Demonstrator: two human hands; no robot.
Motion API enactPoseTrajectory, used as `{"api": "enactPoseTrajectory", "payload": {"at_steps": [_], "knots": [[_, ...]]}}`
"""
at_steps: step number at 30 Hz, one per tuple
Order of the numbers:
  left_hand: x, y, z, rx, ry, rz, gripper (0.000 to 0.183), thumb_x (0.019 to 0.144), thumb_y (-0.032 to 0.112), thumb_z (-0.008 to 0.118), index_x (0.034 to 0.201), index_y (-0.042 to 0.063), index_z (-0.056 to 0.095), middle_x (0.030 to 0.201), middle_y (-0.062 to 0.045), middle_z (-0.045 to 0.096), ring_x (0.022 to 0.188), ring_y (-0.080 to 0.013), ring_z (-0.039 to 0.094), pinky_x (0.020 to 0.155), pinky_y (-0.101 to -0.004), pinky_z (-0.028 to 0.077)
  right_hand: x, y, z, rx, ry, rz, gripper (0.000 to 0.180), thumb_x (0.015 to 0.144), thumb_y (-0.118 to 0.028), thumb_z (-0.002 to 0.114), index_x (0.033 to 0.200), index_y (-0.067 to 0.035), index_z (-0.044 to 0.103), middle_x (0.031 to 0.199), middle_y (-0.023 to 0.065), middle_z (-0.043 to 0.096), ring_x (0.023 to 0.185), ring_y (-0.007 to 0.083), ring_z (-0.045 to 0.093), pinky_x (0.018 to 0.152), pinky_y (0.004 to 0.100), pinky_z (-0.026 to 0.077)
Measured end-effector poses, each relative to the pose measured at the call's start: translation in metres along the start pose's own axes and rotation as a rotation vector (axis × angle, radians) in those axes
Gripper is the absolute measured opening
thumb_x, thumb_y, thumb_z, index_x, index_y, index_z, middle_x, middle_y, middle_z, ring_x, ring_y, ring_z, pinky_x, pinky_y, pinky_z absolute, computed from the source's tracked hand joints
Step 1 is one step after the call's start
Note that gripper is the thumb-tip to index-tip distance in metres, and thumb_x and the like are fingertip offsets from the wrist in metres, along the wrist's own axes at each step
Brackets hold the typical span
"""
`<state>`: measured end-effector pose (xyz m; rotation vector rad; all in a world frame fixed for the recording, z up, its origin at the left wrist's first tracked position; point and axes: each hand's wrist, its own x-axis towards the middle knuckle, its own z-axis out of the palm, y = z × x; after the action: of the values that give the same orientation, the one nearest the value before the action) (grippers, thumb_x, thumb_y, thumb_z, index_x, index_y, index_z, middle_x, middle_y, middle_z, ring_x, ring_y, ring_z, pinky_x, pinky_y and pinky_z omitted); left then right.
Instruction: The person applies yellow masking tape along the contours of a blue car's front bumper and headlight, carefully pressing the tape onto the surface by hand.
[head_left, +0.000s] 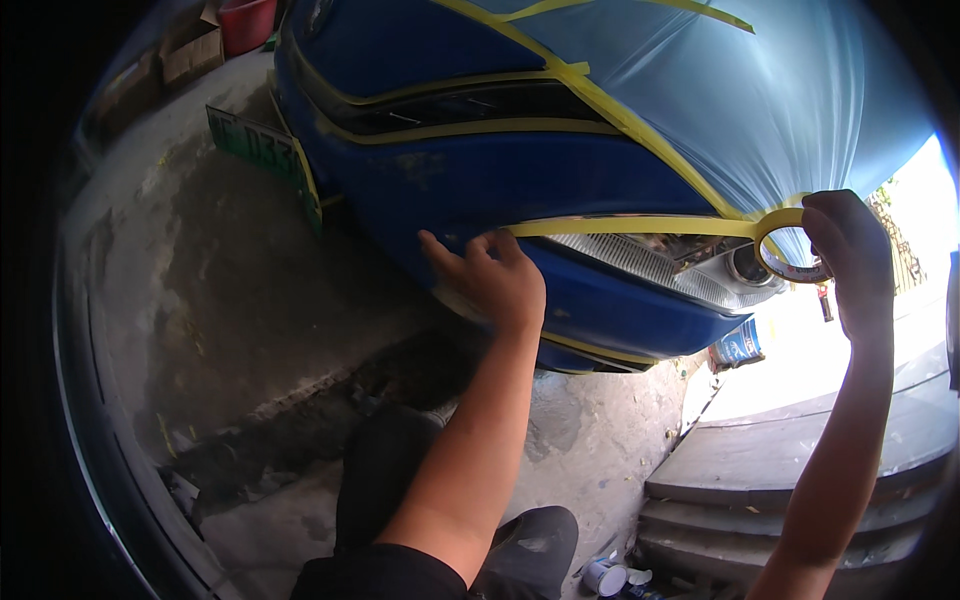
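Note:
A roll of yellow masking tape (766, 259) is held in my right hand (847, 247), beside the far end of a car headlight (637, 255). From the roll a strip of tape (630, 225) runs taut along the headlight's upper edge. Its other end is pinched between thumb and finger of my left hand (495, 281), close to the blue front bumper (435, 180). Yellow tape also borders the dark grille (480, 109). Above, translucent plastic sheeting (720, 105) covers the car, its edge fixed by a tape line (637, 135).
A licence plate (259, 142) juts from the bumper at left. Cardboard boxes (191, 56) and a red tub (246, 26) stand at the back left. Concrete steps (750, 465) rise at right, near a blue tin (739, 345). A small can (604, 577) lies by my knee.

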<state>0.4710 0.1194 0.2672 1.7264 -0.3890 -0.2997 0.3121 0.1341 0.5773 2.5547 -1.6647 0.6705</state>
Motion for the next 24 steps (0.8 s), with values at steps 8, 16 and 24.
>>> {"api": "enactPoseTrajectory", "payload": {"at_steps": [8,16,24], "knots": [[-0.002,0.003,0.005,-0.01,0.027,0.01,0.03,0.098,0.028,0.057,0.091,-0.001,0.064,0.159,-0.03,0.009,0.148,-0.0487,0.007,0.117,-0.0624,0.014,0.007,0.013,0.001,0.015,0.005,-0.001,0.021,0.094,-0.018,0.065,0.108,-0.003,0.067,0.091,0.0053,0.068,0.076,0.0102,0.056,0.071,0.0252,0.047],[-0.002,0.0,0.011,0.021,0.049,0.044,0.028,0.098,0.027,0.059,0.091,0.0,0.062,0.159,-0.031,0.006,0.148,-0.0489,0.005,0.117,-0.0621,0.013,0.012,0.02,0.003,0.055,-0.01,-0.005,0.02,0.095,-0.017,0.065,0.108,-0.002,0.067,0.09,0.0043,0.067,0.075,0.0089,0.053,0.07,0.0234,0.046],[-0.002,0.003,0.013,0.062,0.062,0.051,0.029,0.098,0.029,0.059,0.092,0.001,0.06,0.158,-0.031,0.005,0.147,-0.0493,0.006,0.116,-0.062,0.013,0.012,0.018,0.004,0.037,-0.018,-0.012,0.021,0.094,-0.018,0.066,0.107,-0.002,0.067,0.09,0.0048,0.068,0.075,0.0095,0.054,0.071,0.0239,0.046]]}}
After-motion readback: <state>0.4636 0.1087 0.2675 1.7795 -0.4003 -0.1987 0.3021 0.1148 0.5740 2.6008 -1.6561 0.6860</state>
